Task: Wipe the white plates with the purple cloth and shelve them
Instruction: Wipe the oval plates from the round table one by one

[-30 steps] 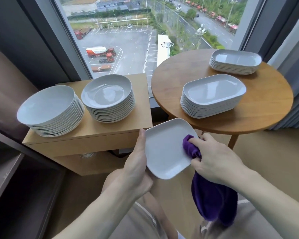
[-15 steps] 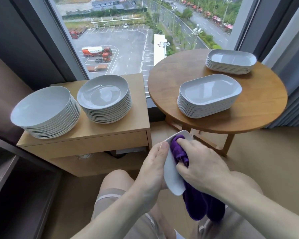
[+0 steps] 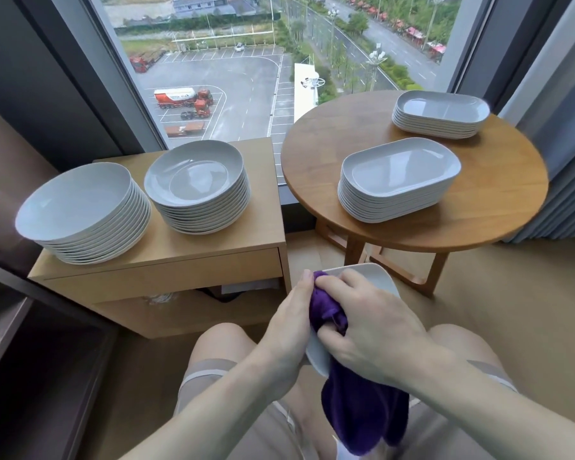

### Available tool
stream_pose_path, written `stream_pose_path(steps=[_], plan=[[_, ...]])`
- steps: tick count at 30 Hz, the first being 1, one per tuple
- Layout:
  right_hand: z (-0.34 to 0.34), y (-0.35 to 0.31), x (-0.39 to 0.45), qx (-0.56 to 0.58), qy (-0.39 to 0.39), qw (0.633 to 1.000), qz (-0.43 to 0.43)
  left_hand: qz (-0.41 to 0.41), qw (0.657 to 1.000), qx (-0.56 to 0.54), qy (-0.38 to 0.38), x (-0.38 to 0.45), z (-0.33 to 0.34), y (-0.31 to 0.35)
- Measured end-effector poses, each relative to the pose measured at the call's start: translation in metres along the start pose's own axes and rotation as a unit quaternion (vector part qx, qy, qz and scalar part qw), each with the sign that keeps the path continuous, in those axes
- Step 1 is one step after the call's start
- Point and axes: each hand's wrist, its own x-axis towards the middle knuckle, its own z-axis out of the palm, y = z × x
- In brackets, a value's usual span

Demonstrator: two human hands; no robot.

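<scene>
Your view: a high window (image 3: pixel 246 61) over a parking lot (image 3: pixel 213 81), with wooden furniture below it.
You have a low wooden cabinet (image 3: pixel 166 263) on your left and a round wooden table (image 3: pixel 478 214) on your right; beyond the glass, a red tanker truck (image 3: pixel 183 98) is parked, and a grey curtain (image 3: pixel 565 180) hangs beside the table.

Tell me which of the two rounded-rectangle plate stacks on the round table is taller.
The nearer stack, toward the table's front edge, is taller. It shows more plate rims than the shorter stack at the far side by the window.
</scene>
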Motion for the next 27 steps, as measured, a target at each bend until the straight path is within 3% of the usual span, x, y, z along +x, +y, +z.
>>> stream_pose_path(steps=[6, 13, 20, 27], plan=[[-0.010, 0.020, 0.012, -0.014, 0.048, 0.997, 0.063, 0.030, 0.999, -0.006, -0.011, 0.001, 0.001, 0.007], [-0.033, 0.052, 0.024, -0.070, 0.003, 0.978, 0.195, 0.090, 0.995, -0.004, -0.046, -0.003, -0.019, 0.030], [-0.020, 0.033, 0.016, -0.049, -0.084, 0.988, 0.120, 0.104, 0.994, -0.028, -0.018, 0.008, -0.033, 0.036], [-0.003, 0.000, -0.004, -0.014, -0.108, 0.994, -0.017, 0.036, 0.999, -0.009, 0.035, 0.007, -0.016, 0.020]])
